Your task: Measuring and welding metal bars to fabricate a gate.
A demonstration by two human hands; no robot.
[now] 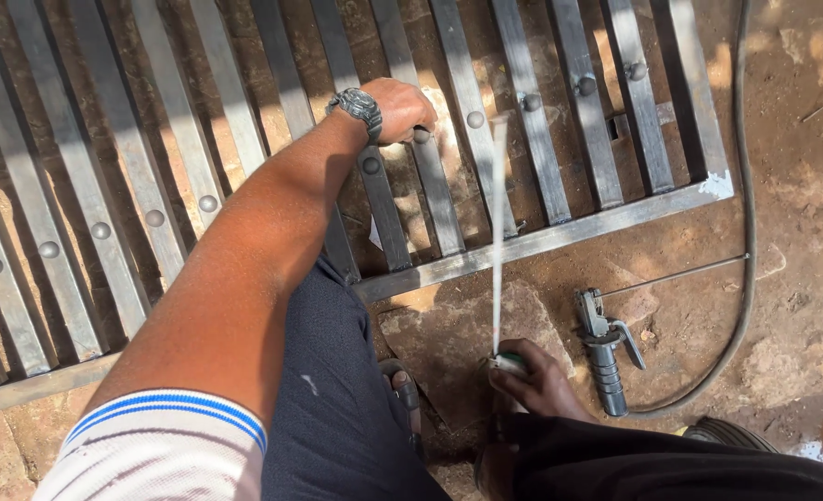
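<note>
Down low, right hand (539,380) holds tape measure (509,364) clear of gate frame (560,237).

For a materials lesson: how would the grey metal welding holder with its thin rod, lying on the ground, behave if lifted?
The grey metal welding holder is probably heavy for its size. Its thin rod looks stiff. The attached dark cable would likely drag floppily.

I see no packages, labels, signs or screens anywhere around me here, from twelve o'clock round to six; nothing printed or wrapped lies on the ground or the metalwork in front of me.
</note>
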